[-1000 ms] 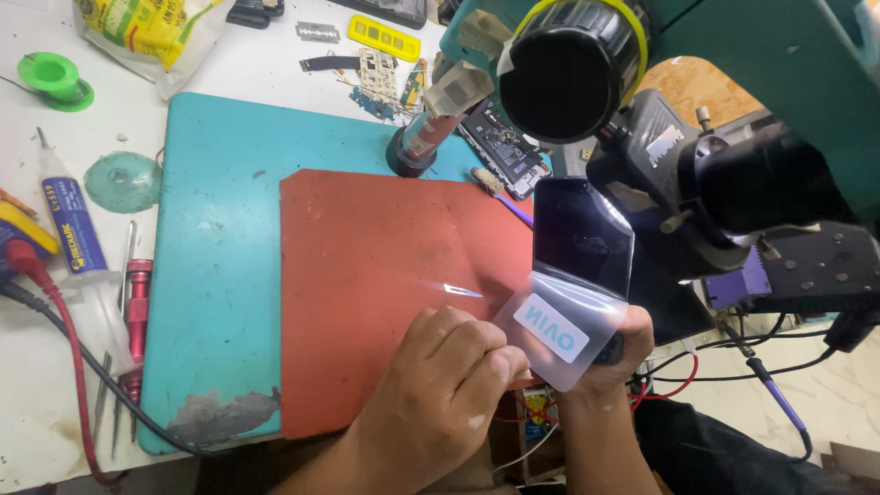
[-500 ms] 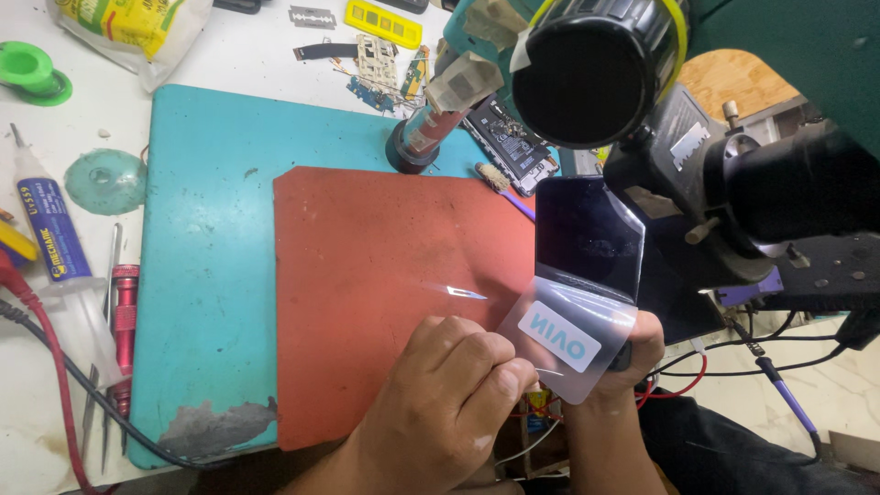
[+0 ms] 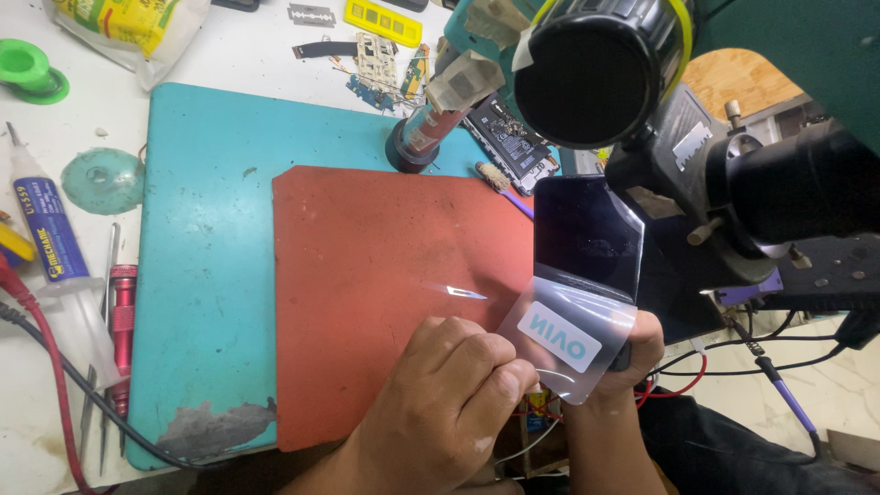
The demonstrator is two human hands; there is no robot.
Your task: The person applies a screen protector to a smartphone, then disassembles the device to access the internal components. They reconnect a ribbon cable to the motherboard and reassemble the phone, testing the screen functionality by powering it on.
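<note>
My right hand [image 3: 642, 346] grips the lower end of a dark phone [image 3: 587, 238], holding it tilted up at the right edge of the red mat [image 3: 367, 275]. A clear protective film [image 3: 559, 344] with a blue label hangs off the phone's lower end, partly lifted from the screen. My left hand [image 3: 440, 403] pinches the film's lower left edge between thumb and fingers. A small thin blade [image 3: 458, 291] lies on the red mat just above my left hand.
The red mat lies on a teal mat [image 3: 202, 229]. A black microscope [image 3: 605, 73] hangs over the right side. A glue tube [image 3: 46, 229], red screwdriver [image 3: 122, 321], tweezers and cables lie left. An opened phone body [image 3: 509, 137] and circuit parts lie behind.
The view has drifted slightly. Both hands keep their hold on the phone and the film in about the same place.
</note>
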